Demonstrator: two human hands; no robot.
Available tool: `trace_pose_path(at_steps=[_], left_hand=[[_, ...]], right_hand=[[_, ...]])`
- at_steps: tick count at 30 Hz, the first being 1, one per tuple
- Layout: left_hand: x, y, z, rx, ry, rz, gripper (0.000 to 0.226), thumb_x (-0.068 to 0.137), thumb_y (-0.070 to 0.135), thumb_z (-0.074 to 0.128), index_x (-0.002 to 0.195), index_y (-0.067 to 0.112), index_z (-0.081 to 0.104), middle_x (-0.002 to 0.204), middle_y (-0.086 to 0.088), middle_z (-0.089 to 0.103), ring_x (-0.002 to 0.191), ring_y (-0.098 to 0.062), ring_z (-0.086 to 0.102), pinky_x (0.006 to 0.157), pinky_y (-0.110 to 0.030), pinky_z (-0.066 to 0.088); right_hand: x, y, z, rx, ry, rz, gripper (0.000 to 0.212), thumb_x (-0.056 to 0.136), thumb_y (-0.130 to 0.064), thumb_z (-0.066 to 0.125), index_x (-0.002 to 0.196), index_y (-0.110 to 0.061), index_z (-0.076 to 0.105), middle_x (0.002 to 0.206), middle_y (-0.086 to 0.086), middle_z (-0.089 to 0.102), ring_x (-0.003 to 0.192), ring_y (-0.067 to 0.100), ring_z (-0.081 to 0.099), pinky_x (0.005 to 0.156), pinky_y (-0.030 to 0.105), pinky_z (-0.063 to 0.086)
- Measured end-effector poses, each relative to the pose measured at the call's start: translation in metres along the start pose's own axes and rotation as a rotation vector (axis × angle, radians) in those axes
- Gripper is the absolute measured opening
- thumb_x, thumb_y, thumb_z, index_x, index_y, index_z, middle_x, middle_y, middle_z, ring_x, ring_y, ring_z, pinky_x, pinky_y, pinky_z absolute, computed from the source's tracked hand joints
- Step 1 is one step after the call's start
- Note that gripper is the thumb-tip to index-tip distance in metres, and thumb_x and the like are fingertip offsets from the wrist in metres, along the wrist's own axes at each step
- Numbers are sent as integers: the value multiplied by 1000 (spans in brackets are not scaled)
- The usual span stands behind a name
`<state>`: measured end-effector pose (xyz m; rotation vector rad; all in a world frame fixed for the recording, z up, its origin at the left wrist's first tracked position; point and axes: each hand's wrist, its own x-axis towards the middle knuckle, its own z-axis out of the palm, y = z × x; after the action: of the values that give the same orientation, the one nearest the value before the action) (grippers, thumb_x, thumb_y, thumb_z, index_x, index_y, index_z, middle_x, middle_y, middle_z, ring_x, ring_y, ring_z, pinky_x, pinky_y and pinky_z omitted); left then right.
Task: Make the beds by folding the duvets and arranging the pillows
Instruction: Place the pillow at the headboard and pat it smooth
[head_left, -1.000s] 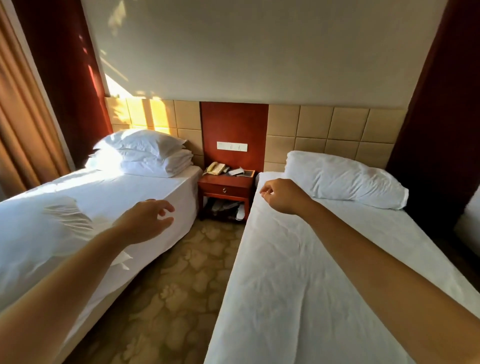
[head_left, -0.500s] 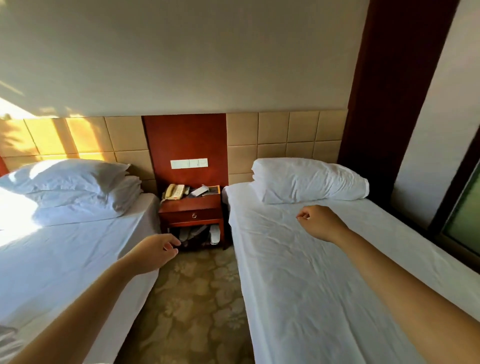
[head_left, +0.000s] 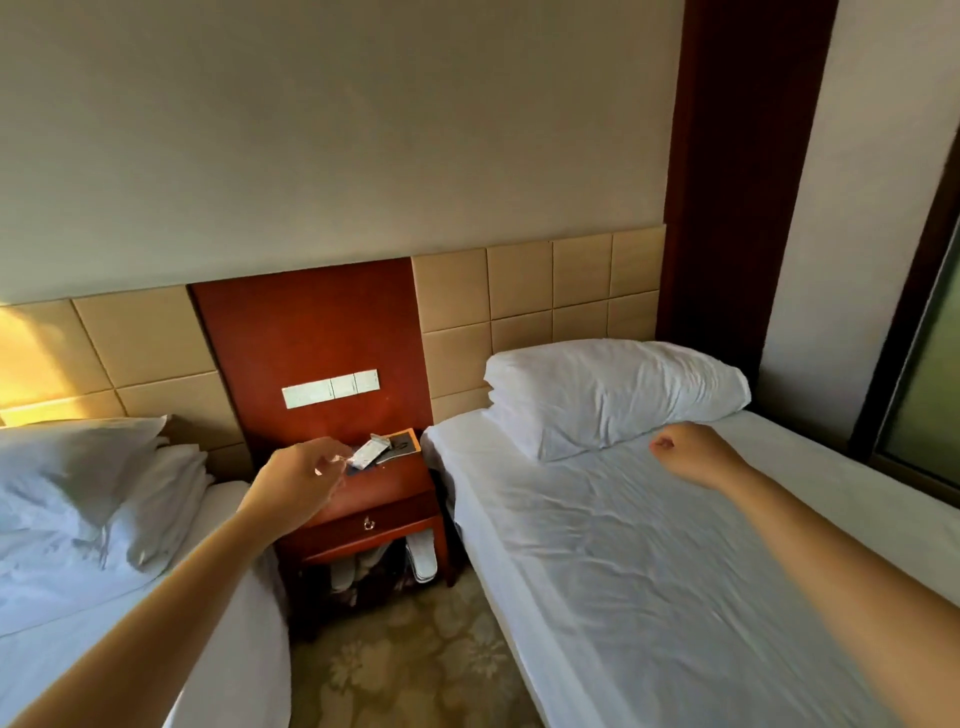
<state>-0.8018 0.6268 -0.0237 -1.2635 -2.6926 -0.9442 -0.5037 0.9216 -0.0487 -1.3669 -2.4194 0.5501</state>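
Two single beds with white sheets stand side by side. The right bed (head_left: 649, 571) carries one white pillow (head_left: 613, 395) at its head. On the left bed (head_left: 62, 660) a pillow (head_left: 67, 462) lies on a folded white duvet (head_left: 156, 509). My left hand (head_left: 296, 483) hangs in the air over the gap between the beds, in front of the nightstand, fingers loosely curled and holding nothing. My right hand (head_left: 691, 452) hovers over the right bed just below the pillow, fingers curled into a loose fist, empty.
A red wooden nightstand (head_left: 374, 514) stands between the beds with papers (head_left: 387, 447) on top and white slippers (head_left: 421, 556) underneath. Patterned carpet (head_left: 415, 665) fills the aisle. A padded tan headboard (head_left: 550, 296) runs along the wall; a dark wooden pillar (head_left: 737, 182) rises at right.
The view has swung right and moved closer to the headboard. Both hands have advanced toward the nightstand and the right bed's pillow. Nothing was picked up.
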Motion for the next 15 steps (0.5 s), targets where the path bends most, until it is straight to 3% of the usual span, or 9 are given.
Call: trace_pose_path(at_steps=[6,10,12,15], left_hand=[[135,-99,-4,-61,-47,-46,16,92,9,53,95,22,63,68,5,66,62,-12,66,60,-24,47],[252,-155,23,-79,-142,-66,20,94,10,51,109,14,63,77,-1,67,69,-14,65,60,-22,48],[315,-170,40,-85,-168,-9,24,95,9,49,116,9,61,84,-4,66,72,-15,65,65,-24,51],[407,-183,64,-93,-230,68,26,95,9,48,117,5,61,90,-7,65,76,-20,63,77,-30,51]], right_hand=[[124,-118,73,-75,-127,-58,30,95,-18,41,67,-11,50,78,5,54,82,22,54,62,30,38],[212,-172,124,-93,-105,-61,29,95,-19,42,101,-3,65,107,11,65,98,27,59,84,33,48],[253,-186,148,-118,-63,-53,28,96,-21,42,104,-7,65,117,11,60,105,26,56,88,32,46],[309,-197,177,-159,-11,62,29,96,-24,43,118,-18,61,147,12,30,126,32,40,101,33,40]])
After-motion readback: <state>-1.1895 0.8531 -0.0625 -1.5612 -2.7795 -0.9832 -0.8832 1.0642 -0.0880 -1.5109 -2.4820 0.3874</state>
